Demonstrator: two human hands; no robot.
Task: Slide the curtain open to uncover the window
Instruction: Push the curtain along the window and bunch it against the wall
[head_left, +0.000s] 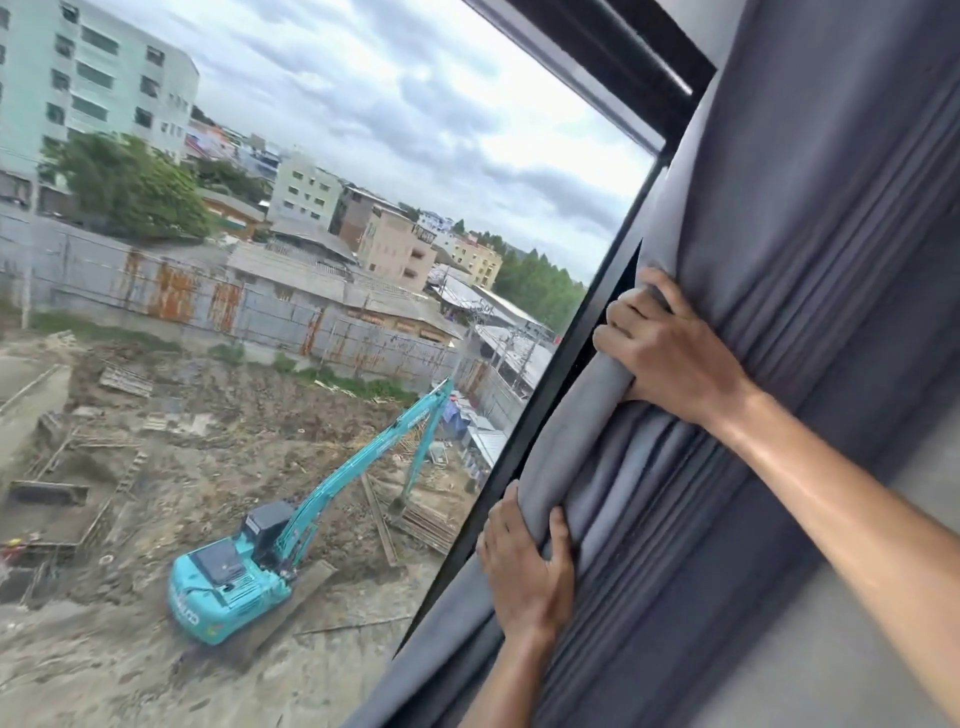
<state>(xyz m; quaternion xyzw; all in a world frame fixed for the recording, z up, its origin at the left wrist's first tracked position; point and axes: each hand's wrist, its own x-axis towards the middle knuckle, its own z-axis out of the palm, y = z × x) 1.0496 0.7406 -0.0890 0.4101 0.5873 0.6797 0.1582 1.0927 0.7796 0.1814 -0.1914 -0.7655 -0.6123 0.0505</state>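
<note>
**Both hands clamped, one above the other**

The right hand (670, 348) is the higher of the two. Its bare forearm reaches in from the lower right edge of the view, wrist bent slightly, back of the hand facing the camera. Its fingers (621, 312) curl away to the left, closed around the folded edge of the curtain (810, 260).

The left hand (527, 561) sits below, its forearm rising from the bottom edge. The thumb lies pressed along the right side and the fingers wrap the left, pinching the same gathered edge.
</note>
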